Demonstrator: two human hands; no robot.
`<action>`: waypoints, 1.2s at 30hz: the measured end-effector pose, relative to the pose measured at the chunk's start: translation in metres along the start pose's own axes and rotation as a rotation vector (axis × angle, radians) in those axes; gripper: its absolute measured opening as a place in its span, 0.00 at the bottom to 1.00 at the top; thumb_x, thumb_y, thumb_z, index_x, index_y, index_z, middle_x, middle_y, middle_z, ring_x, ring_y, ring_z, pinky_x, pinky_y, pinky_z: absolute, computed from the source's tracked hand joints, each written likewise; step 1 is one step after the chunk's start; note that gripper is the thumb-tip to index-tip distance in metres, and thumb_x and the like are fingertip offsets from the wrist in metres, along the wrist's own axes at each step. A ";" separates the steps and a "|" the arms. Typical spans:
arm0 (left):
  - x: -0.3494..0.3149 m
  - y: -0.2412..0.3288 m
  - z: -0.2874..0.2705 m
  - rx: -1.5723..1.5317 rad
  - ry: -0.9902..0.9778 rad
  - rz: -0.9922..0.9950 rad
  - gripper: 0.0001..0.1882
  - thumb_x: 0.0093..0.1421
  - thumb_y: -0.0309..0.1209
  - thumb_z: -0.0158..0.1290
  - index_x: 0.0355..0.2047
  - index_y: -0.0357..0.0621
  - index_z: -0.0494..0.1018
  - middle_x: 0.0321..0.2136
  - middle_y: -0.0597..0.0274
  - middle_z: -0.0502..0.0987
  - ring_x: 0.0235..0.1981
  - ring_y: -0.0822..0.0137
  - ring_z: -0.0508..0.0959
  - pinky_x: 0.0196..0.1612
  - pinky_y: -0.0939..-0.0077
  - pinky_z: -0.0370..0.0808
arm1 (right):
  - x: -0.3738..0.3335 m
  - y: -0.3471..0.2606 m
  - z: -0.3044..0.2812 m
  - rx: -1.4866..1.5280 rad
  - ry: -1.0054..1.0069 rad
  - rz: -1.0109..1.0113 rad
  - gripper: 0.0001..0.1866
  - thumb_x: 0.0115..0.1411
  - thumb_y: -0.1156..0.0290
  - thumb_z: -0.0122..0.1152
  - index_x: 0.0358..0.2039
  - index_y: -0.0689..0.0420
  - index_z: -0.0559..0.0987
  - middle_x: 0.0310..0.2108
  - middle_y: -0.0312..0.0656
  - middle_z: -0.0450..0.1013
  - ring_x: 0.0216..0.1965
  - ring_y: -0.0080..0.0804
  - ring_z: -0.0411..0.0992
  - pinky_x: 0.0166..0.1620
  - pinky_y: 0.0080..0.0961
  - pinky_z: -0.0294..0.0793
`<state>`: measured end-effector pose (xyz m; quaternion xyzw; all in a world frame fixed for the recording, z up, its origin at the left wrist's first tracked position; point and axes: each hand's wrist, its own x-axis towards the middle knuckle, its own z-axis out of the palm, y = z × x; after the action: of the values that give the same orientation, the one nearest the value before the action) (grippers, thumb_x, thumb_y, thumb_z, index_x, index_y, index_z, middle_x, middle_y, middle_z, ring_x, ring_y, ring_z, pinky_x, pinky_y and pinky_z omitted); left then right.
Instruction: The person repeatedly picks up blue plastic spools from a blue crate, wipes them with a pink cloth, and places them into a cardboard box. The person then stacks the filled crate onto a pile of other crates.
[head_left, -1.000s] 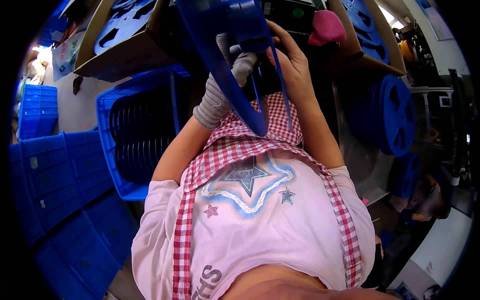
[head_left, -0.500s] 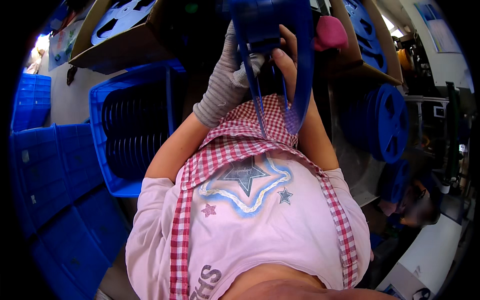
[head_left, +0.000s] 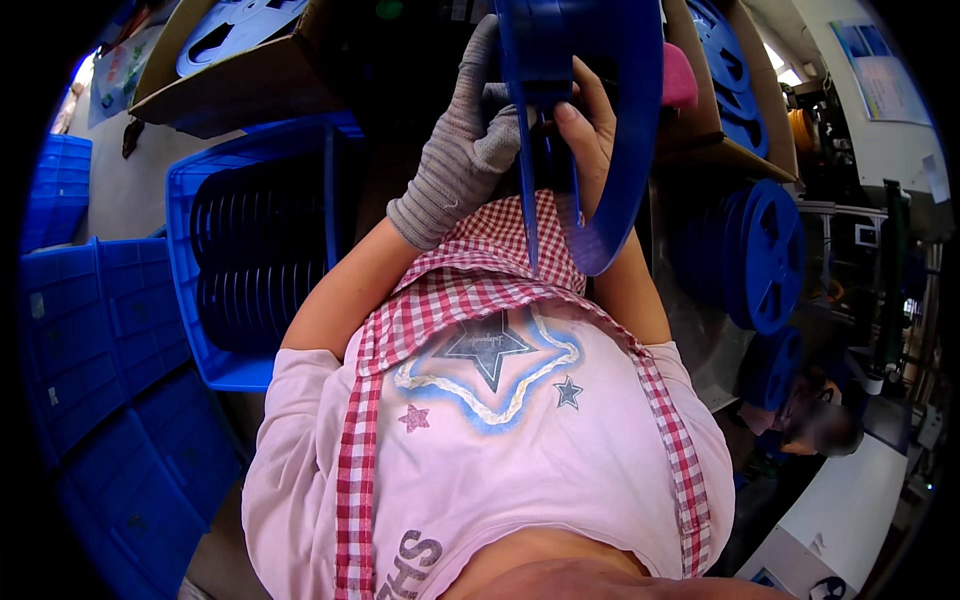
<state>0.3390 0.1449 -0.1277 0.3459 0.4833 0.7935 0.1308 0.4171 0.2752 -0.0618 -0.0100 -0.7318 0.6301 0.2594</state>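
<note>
A blue plastic reel (head_left: 628,130) is held upright in front of my chest, its top cut off by the upper edge. My left hand (head_left: 462,160), in a grey knitted glove, grips its left side, with the thumb bent in toward the hub. My bare right hand (head_left: 592,130) reaches in from the other side; its fingers show curled at the hub between the reel's two flanges. The right palm is partly hidden behind the near flange.
On the left, a blue crate (head_left: 185,270) holds rows of dark discs. Cardboard boxes (head_left: 225,85) with blue reels flank the top. Stacked blue reels (head_left: 770,255) stand at right, with a pink object (head_left: 680,78) above. More blue crates (head_left: 85,330) line the far left. Another person (head_left: 815,420) is at lower right.
The reel has shifted to the right and turned slightly, so its flange looks broader. Both hands keep hold of it, the left reaching a little higher.
</note>
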 end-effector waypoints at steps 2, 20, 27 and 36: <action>0.001 0.003 0.002 -0.006 0.001 -0.015 0.43 0.60 0.50 0.54 0.67 0.51 0.46 0.49 0.58 0.71 0.46 0.69 0.76 0.48 0.72 0.78 | 0.000 -0.007 0.000 0.012 -0.014 -0.001 0.29 0.59 0.63 0.58 0.61 0.55 0.67 0.33 0.32 0.68 0.35 0.18 0.68 0.42 0.16 0.68; 0.002 0.007 0.005 0.015 0.005 -0.002 0.40 0.60 0.47 0.54 0.67 0.52 0.48 0.48 0.61 0.70 0.46 0.71 0.75 0.49 0.75 0.78 | 0.000 0.001 0.000 -0.012 0.008 0.015 0.29 0.59 0.61 0.58 0.61 0.54 0.67 0.34 0.32 0.65 0.32 0.16 0.64 0.38 0.14 0.66; 0.003 0.029 0.014 0.004 0.032 -0.070 0.37 0.62 0.43 0.53 0.67 0.53 0.49 0.45 0.63 0.72 0.43 0.74 0.76 0.45 0.79 0.78 | 0.000 -0.007 0.001 -0.062 0.022 -0.010 0.29 0.59 0.60 0.58 0.60 0.54 0.68 0.34 0.32 0.65 0.34 0.17 0.65 0.39 0.16 0.66; 0.008 0.011 0.001 0.533 -0.027 0.044 0.05 0.62 0.29 0.52 0.37 0.44 0.75 0.29 0.65 0.76 0.27 0.70 0.76 0.30 0.80 0.74 | 0.003 -0.005 0.002 -0.081 0.049 -0.037 0.29 0.58 0.57 0.58 0.59 0.52 0.69 0.34 0.33 0.63 0.32 0.18 0.65 0.35 0.16 0.67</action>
<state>0.3350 0.1444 -0.1146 0.3890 0.6657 0.6363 0.0243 0.4150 0.2740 -0.0563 -0.0222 -0.7502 0.5947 0.2882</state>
